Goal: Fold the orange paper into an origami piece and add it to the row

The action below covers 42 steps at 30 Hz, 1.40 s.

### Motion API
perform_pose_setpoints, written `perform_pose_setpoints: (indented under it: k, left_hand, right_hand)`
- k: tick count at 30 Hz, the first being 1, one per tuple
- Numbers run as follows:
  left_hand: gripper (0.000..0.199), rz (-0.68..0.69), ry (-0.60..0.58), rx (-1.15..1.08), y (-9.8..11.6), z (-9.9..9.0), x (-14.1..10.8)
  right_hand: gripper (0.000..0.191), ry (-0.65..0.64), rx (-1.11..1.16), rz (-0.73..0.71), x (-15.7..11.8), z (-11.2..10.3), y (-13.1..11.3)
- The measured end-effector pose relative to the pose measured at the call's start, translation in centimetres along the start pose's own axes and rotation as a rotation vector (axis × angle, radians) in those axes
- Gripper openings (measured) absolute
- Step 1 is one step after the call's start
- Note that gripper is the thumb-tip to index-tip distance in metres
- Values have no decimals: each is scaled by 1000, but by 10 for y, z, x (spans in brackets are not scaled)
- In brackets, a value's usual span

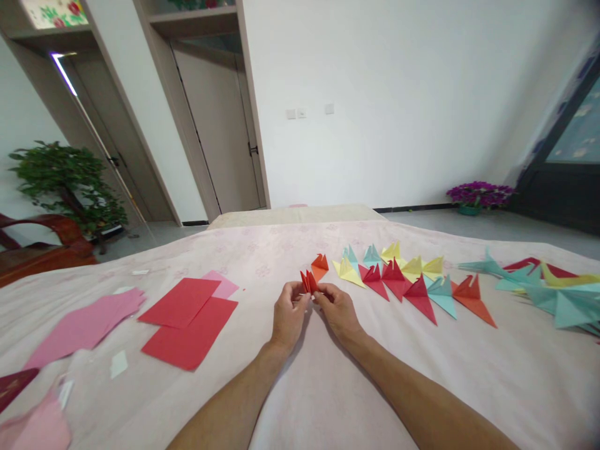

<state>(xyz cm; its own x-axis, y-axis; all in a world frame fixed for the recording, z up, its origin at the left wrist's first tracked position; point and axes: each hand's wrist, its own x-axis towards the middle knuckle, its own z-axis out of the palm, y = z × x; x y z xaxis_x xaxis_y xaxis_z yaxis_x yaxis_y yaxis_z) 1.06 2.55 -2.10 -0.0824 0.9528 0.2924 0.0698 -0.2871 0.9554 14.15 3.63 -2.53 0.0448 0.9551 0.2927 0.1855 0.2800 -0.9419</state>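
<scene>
A small folded red paper piece (pixel 309 282) is pinched between both hands near the middle of the table. My left hand (pixel 288 314) grips its left side with fingers closed. My right hand (pixel 338 309) holds its right side, fingers closed as well. Just behind, an orange paper crane (pixel 320 266) stands on the cloth. Right of my hands are several folded cranes, among them a red one (pixel 420 299), a yellow one (pixel 349 272) and an orange-red one (pixel 473 299).
Red paper sheets (pixel 190 334) and pink sheets (pixel 89 325) lie on the left of the cloth-covered table (pixel 328 387). More folded papers (pixel 565 303) pile up at the far right. White scraps (pixel 119 364) lie at the left.
</scene>
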Motion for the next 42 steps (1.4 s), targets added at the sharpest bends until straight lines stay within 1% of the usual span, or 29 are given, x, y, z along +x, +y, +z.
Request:
perform_pose_setpoints:
  k: [3,7,11,15,18,21,24,28,31,33,36,39,42]
  left_hand:
    - [19,27,10,8,2,-2,0]
    - [17,41,33,-5,3,-3,1]
    - [19,-1,20,-46,5,-4,2]
    - [26,3,-16,-141,7,-7,3]
    - [28,8,-47,-213,8,-8,2]
    - [28,33,-89,-254,10,-9,0]
    - [27,67,-110,-233,11,-8,-2]
    - [24,82,-72,-151,10,-6,-4]
    - [21,81,-49,-90,9,-7,-4]
    - [18,108,-44,-61,9,-9,-3]
    - [14,211,-72,-63,9,-12,-1]
    - [9,304,-121,-47,11,-15,-2]
    - [2,338,-132,7,14,-16,-4]
  right_hand:
    - [27,15,51,60,0,0,-1]
    - [25,33,65,83,-2,0,-6]
    - [21,55,71,8,-3,-1,-9]
    - [17,45,99,-81,-3,-2,-8]
    - [16,32,124,-92,-5,-2,-9]
    - [17,3,184,-57,-6,-4,-12]
    - [17,-8,262,-25,-7,-6,-16]
    - [10,-30,336,-25,-8,-9,-18]
    - [7,-60,340,-32,-9,-10,-19]
    - [7,-88,336,-43,-10,-10,-19]
    - [5,-107,309,-72,-12,-10,-20]
    - [7,-94,244,-135,-14,-12,-23]
    - [10,-62,184,-226,-16,-14,-27]
